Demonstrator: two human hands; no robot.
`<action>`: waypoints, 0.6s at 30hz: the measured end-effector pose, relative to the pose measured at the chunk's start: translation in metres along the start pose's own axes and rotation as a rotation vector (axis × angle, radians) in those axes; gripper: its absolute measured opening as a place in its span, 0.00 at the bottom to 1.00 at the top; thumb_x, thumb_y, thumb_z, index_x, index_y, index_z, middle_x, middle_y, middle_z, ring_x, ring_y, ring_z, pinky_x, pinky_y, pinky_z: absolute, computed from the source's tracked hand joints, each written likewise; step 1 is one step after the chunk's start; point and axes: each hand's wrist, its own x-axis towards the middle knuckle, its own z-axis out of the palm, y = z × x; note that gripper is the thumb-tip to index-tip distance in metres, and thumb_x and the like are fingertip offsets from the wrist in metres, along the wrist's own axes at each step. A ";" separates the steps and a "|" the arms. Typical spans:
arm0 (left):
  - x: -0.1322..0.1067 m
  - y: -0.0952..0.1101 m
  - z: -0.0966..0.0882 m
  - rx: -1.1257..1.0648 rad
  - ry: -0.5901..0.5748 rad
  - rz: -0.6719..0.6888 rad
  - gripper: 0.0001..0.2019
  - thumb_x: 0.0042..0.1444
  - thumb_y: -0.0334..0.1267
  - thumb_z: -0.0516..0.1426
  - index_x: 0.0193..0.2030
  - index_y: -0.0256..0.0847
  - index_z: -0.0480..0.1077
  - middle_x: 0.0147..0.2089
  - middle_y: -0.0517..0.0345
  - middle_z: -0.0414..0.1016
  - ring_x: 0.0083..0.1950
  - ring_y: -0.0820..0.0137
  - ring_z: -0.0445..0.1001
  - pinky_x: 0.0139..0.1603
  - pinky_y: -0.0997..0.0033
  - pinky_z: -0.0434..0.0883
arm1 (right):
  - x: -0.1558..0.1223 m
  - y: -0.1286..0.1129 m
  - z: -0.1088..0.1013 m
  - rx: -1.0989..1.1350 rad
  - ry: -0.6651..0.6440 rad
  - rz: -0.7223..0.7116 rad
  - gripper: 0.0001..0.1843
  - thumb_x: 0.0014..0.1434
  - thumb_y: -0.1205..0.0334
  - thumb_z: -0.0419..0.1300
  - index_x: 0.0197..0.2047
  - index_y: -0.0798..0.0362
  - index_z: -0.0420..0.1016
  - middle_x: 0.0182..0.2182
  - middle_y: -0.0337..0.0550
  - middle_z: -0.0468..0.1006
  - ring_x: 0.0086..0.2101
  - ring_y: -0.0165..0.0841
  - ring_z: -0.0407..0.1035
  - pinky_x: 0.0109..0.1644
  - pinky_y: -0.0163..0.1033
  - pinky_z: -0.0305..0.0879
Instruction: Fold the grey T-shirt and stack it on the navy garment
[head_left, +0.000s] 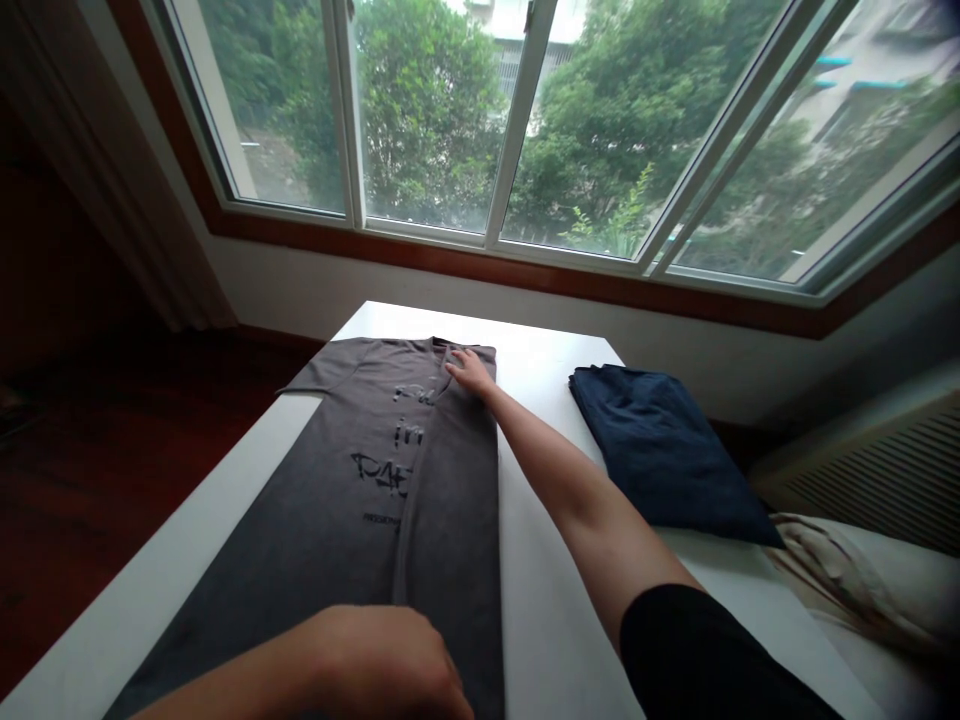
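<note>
A grey T-shirt with black lettering lies lengthwise on the white table, its right side folded in over the middle. My right hand reaches far forward and pinches the folded edge near the collar. My left hand is at the near end of the shirt, fingers curled down onto the fabric at the hem. What those fingers hold is hidden under the hand.
A folded dark blue garment lies on the table's right side. A light patterned cloth sits at the right edge. A wide window runs behind the table. Dark wooden floor is on the left.
</note>
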 end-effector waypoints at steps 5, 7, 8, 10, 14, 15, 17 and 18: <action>0.004 -0.005 0.010 -0.064 -0.034 0.066 0.11 0.50 0.27 0.63 0.37 0.44 0.68 0.30 0.65 0.76 0.29 0.70 0.74 0.25 0.73 0.63 | -0.018 0.004 0.014 -0.077 0.043 -0.006 0.30 0.70 0.47 0.56 0.71 0.50 0.66 0.71 0.49 0.60 0.69 0.46 0.53 0.73 0.46 0.47; 0.011 -0.002 0.012 -0.035 0.108 0.077 0.10 0.56 0.31 0.63 0.43 0.44 0.71 0.38 0.62 0.78 0.36 0.69 0.76 0.32 0.72 0.66 | -0.022 0.006 0.010 -0.081 0.053 -0.021 0.28 0.71 0.48 0.54 0.69 0.49 0.68 0.71 0.48 0.61 0.69 0.45 0.54 0.73 0.46 0.47; 0.017 -0.001 0.015 0.019 0.183 0.059 0.10 0.59 0.33 0.62 0.47 0.44 0.71 0.40 0.61 0.79 0.39 0.68 0.77 0.34 0.71 0.67 | -0.024 0.007 0.007 -0.095 0.065 -0.021 0.26 0.70 0.49 0.54 0.67 0.50 0.70 0.70 0.49 0.63 0.68 0.46 0.54 0.73 0.47 0.45; 0.029 -0.001 0.026 0.176 0.295 0.004 0.09 0.64 0.36 0.61 0.51 0.47 0.72 0.42 0.61 0.78 0.41 0.66 0.75 0.35 0.68 0.65 | -0.030 0.010 0.001 -0.155 0.131 0.025 0.23 0.70 0.51 0.54 0.62 0.51 0.74 0.67 0.53 0.67 0.67 0.49 0.54 0.74 0.53 0.40; 0.050 -0.006 0.062 0.431 0.365 -0.022 0.06 0.65 0.42 0.62 0.45 0.46 0.71 0.35 0.63 0.76 0.35 0.67 0.72 0.32 0.66 0.60 | -0.043 0.020 -0.012 -0.234 0.259 0.290 0.20 0.71 0.53 0.50 0.55 0.54 0.77 0.57 0.61 0.73 0.62 0.51 0.59 0.69 0.59 0.47; 0.053 -0.007 0.071 0.461 0.365 -0.005 0.07 0.64 0.42 0.64 0.44 0.46 0.71 0.33 0.64 0.75 0.33 0.68 0.71 0.32 0.66 0.59 | -0.046 0.022 -0.015 -0.243 0.263 0.345 0.20 0.71 0.53 0.50 0.55 0.54 0.76 0.57 0.62 0.73 0.61 0.51 0.61 0.67 0.57 0.51; 0.057 -0.009 0.082 0.484 0.366 0.031 0.08 0.63 0.41 0.65 0.43 0.47 0.70 0.31 0.66 0.74 0.31 0.68 0.70 0.31 0.65 0.58 | -0.049 0.025 -0.019 -0.276 0.271 0.423 0.21 0.72 0.53 0.49 0.58 0.56 0.74 0.58 0.63 0.72 0.60 0.50 0.63 0.64 0.54 0.57; 0.058 -0.009 0.086 0.487 0.374 0.044 0.08 0.63 0.42 0.65 0.44 0.48 0.70 0.31 0.66 0.74 0.31 0.68 0.70 0.31 0.64 0.58 | -0.050 0.025 -0.021 -0.293 0.267 0.453 0.22 0.72 0.53 0.49 0.59 0.57 0.73 0.58 0.64 0.72 0.59 0.50 0.64 0.62 0.53 0.59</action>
